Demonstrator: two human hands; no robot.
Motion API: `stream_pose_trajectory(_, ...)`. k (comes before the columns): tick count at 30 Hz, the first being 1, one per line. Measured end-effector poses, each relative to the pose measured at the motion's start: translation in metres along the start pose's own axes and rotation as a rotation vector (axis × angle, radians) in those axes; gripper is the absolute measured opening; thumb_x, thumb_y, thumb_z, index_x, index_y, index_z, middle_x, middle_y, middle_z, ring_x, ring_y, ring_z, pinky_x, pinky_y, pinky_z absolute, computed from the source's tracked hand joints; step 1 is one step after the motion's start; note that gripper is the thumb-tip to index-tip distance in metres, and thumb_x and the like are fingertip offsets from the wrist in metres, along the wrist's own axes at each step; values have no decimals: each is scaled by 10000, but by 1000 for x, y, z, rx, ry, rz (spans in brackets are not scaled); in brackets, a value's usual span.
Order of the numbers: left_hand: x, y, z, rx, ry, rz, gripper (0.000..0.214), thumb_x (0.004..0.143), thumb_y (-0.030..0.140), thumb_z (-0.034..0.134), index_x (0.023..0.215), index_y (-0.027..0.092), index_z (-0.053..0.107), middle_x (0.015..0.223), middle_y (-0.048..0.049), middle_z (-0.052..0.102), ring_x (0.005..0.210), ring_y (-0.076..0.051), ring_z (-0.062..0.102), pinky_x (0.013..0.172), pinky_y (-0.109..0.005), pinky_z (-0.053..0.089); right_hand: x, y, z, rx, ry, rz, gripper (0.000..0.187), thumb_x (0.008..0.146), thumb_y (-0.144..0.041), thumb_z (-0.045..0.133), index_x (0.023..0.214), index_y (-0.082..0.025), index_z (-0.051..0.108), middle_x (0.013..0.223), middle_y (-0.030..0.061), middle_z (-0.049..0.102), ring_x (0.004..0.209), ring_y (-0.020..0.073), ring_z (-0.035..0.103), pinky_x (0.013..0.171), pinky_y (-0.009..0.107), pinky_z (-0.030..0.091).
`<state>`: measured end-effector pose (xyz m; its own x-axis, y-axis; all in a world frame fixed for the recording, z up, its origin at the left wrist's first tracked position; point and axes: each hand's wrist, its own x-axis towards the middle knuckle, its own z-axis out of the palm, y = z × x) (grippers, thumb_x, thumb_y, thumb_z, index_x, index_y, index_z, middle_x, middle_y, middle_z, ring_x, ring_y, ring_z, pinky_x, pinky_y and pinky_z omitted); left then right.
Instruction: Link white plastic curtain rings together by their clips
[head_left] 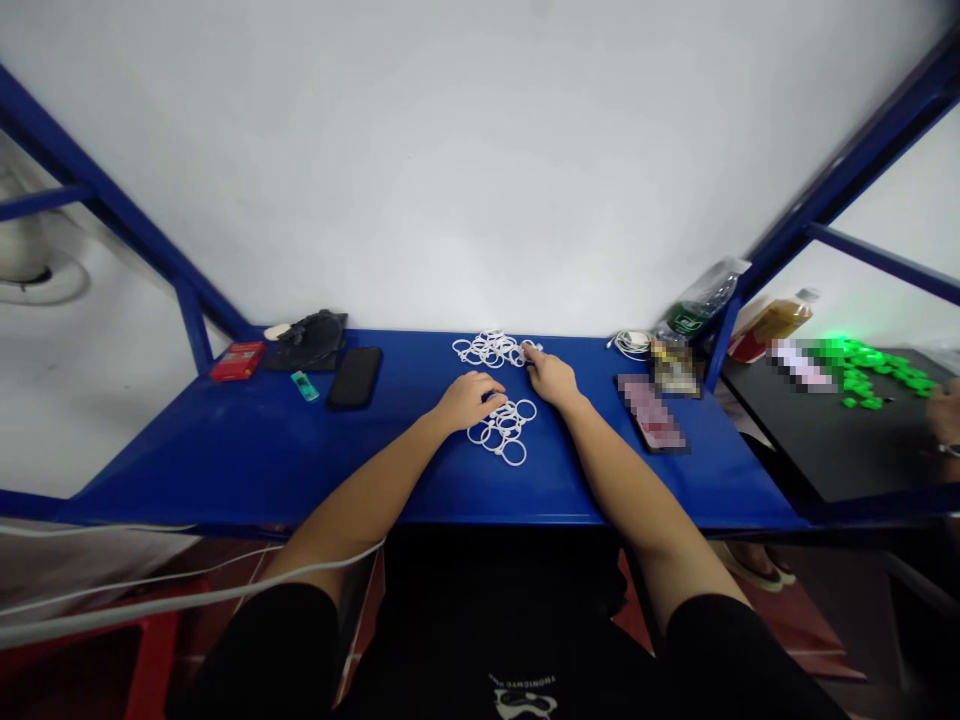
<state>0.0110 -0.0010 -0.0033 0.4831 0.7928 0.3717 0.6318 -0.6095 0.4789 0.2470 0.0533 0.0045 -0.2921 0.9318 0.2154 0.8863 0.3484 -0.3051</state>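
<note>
Several thin white rings lie on the blue table in two groups. The far group (491,347) is a heap close to the wall. Nearer to me, a looser group of white rings (504,432) spreads out flat, some overlapping. My left hand (469,400) rests at the upper left of the near group, its fingers bent but apart, with nothing visible between them. At the right end of the far heap, my right hand (551,376) has its fingertips closed on a white ring (529,348); its thumb is partly hidden.
On the blue table (247,460) at left lie a black phone (355,378), a teal item (305,386), a red box (238,361) and a black bag (309,340). At right are a pink phone (651,412), a white cable (631,344) and a plastic bottle (697,305). Another person's hand (945,412) shows far right.
</note>
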Motion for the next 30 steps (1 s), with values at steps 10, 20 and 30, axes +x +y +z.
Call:
stream_pose_trajectory(10, -2, 4, -4, -74, 109, 16, 189, 984, 323, 684, 1102, 202, 768, 981, -46, 759, 871, -183, 682, 852, -341, 552, -13, 0, -4, 268, 269, -181, 354, 1026, -245, 530, 1329, -207, 709, 1099, 97, 774, 928, 228, 709, 876, 357, 573)
stream_pose_trajectory(20, -2, 2, -7, -56, 411, 170, 129, 976, 299, 713, 1035, 197, 768, 916, -44, 776, 817, -166, 704, 811, -328, 569, -37, -39, -10, 426, 221, -485, 251, 1060, -338, 568, 1184, -246, 765, 1016, 71, 796, 886, 195, 734, 802, 313, 566)
stream_pose_trajectory(30, -1, 2, -5, -32, 428, 221, 122, 993, 250, 678, 991, 210, 793, 917, -46, 796, 837, -174, 739, 797, -324, 577, -38, -38, -10, 421, 217, -514, 224, 1060, -354, 576, 1091, -237, 764, 945, 61, 790, 836, 189, 735, 762, 297, 556)
